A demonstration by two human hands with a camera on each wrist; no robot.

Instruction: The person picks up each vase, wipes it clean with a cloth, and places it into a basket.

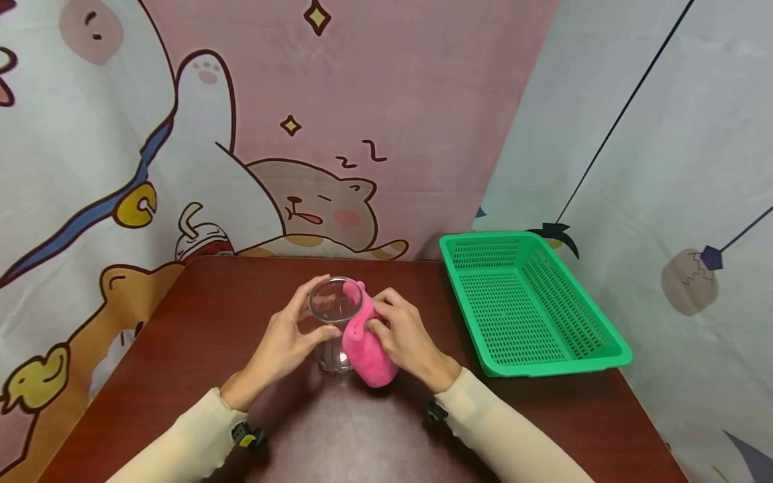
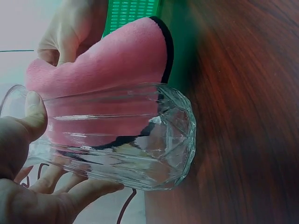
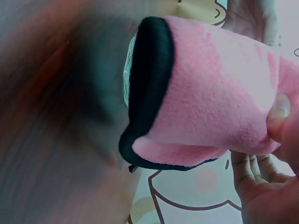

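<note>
A clear glass vase (image 1: 329, 349) with a faceted base is held by my left hand (image 1: 290, 339), thumb on the near side and fingers round the far side. In the left wrist view the glass (image 2: 173, 140) shows its thick cut bottom raised off the table. My right hand (image 1: 410, 335) pinches a pink cloth (image 1: 370, 355) between thumb and fingers. The cloth lies against the right side of the glass, and a bit of it laps at the rim. A black edging borders the pink fabric (image 3: 210, 88) in the right wrist view, where it hides most of the glass.
A green plastic basket (image 1: 483, 329) with slotted walls stands to the right on the dark red-brown table (image 1: 241, 295). Behind the table hangs a cartoon-printed curtain (image 1: 423, 121). Each wrist carries a small black camera.
</note>
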